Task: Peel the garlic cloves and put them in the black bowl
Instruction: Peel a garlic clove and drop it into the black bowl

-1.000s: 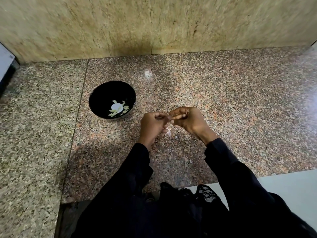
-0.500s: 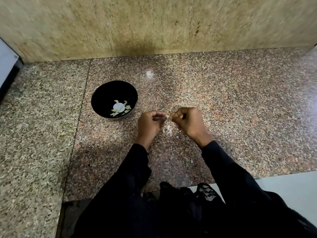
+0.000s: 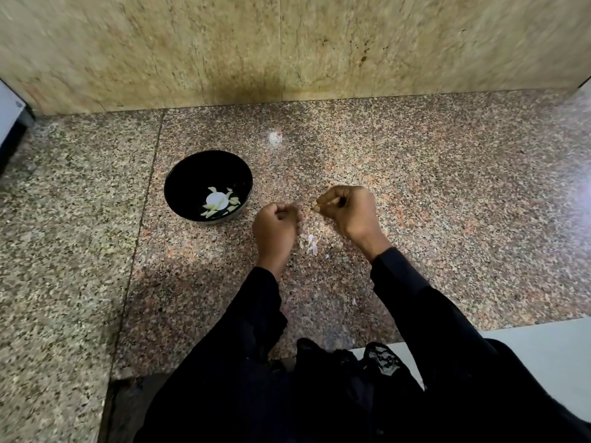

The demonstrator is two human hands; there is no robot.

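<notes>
The hands have drawn apart: the right hand (image 3: 347,212) pinches the garlic clove (image 3: 316,206), the left hand (image 3: 276,230) seemingly its skin (image 3: 298,203). Best strip it fully before the bowl (image 3: 179,199).

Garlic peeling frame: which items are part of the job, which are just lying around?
Job:
- black bowl, peeled cloves inside
- garlic clove, pinched by right hand
- left hand, pinching what looks like a strip of skin
- peel scraps on the floor under the hands

Lying about:
- white fleck near the wall

Granite floor (image 3: 415,187) carries black bowl (image 3: 192,174) and peels (image 3: 311,243).
</notes>
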